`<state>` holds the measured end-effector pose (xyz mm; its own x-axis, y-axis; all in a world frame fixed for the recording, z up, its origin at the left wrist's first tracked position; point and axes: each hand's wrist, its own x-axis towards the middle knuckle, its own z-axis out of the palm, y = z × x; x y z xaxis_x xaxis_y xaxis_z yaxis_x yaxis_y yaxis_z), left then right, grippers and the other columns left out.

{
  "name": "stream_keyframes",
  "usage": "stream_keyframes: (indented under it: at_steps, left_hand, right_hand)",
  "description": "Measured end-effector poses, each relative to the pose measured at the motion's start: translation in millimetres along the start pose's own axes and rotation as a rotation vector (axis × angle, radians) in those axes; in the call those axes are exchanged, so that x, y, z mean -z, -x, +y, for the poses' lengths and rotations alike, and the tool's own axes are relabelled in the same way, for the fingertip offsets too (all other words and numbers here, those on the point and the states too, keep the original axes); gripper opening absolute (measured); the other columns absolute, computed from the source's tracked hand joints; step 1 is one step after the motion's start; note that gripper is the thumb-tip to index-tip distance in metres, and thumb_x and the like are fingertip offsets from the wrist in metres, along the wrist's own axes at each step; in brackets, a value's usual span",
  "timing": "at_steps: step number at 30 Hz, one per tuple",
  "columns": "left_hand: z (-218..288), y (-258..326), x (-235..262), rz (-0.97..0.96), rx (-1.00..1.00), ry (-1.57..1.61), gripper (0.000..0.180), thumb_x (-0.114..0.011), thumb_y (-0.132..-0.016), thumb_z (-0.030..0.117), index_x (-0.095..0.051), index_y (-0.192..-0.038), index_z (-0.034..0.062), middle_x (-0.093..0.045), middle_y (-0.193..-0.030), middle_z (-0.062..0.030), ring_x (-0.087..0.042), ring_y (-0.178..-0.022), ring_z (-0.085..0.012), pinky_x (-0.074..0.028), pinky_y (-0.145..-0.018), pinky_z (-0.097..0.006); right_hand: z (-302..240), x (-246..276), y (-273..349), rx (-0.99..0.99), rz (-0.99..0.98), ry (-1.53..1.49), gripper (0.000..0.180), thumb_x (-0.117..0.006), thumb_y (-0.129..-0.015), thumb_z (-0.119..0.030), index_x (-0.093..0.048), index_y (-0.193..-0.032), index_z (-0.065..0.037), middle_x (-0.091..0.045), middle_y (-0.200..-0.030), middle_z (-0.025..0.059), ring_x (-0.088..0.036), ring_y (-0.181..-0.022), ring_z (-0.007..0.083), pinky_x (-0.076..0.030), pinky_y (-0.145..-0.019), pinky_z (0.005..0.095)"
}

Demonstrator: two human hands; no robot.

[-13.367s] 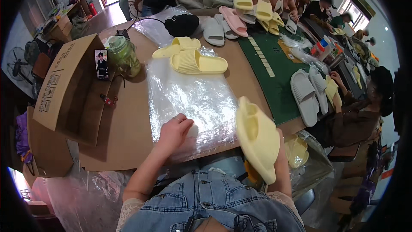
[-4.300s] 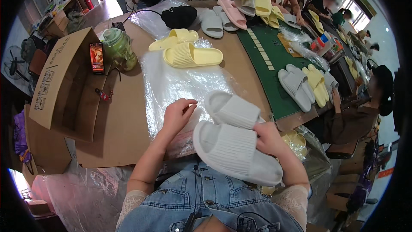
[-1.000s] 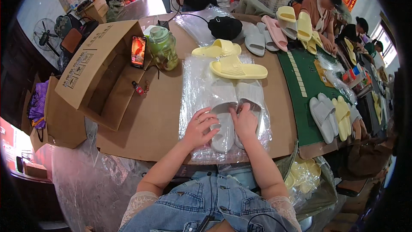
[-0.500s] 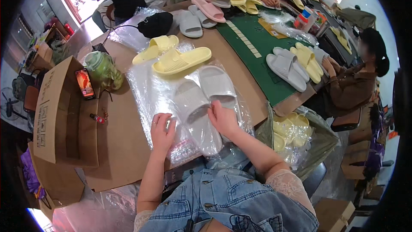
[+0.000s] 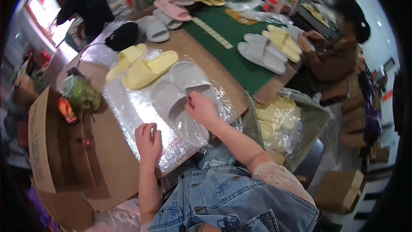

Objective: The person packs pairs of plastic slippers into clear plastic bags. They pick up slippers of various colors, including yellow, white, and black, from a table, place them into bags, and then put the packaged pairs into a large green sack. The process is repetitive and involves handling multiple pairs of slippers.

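A pair of light grey slide slippers (image 5: 190,75) lies on a stack of clear plastic bags (image 5: 128,105). Clear film covers the left slipper of the pair, at least in part. My right hand (image 5: 202,109) is closed, its fingertips pressed together between the two slippers; whether they pinch film or a slipper's edge is hidden. To the left, my left hand (image 5: 148,141) rests on the shiny bags, thumb apart from the lightly bent fingers, holding nothing. A yellow pair of slides (image 5: 150,69) sits just beyond, one slipper tilted against the other.
An open cardboard box (image 5: 40,146) stands at the left, near a green bag (image 5: 81,92). More grey slides (image 5: 262,53) lie on the green mat (image 5: 223,64). A sack (image 5: 307,133) of bagged yellow slippers is at right. A co-worker (image 5: 347,56) sits beyond it.
The whole view has swung, so the table things sit further left in the picture. My right hand stays between the grey slippers and my left hand stays on the bags.
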<state>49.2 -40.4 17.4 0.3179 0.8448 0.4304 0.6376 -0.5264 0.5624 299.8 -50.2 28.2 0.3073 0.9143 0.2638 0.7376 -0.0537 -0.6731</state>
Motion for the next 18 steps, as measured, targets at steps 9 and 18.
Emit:
stream_keyframes:
  at_steps: [9, 18]
  left_hand:
    - [4.7, -0.4, 8.2, -0.137, 0.035, 0.006, 0.031, -0.064, -0.086, 0.012, -0.064, -0.115, 0.0013, -0.058, -0.118, -0.0181, -0.051, -0.113, -0.0367, -0.040, -0.099, -0.045]
    - [0.8, 4.1, 6.5, -0.155, 0.027, 0.005, 0.031, -0.065, -0.087, 0.012, -0.063, -0.117, 0.0036, -0.055, -0.123, -0.0166, -0.049, -0.116, -0.0348, -0.040, -0.101, -0.044]
  right_hand:
    - [44.6, 137.8, 33.5, -0.027, 0.060, -0.243, 0.025, -0.059, -0.080, -0.007, -0.058, -0.105, -0.001, -0.064, -0.090, 0.0227, -0.063, -0.086, 0.0399, -0.050, -0.075, 0.0434]
    - [139.7, 371.7, 134.8, -0.856, 0.460, -0.087, 0.032, -0.058, -0.089, -0.016, -0.064, -0.114, 0.003, -0.069, -0.093, 0.0076, -0.062, -0.080, 0.0150, -0.050, -0.070, 0.0316]
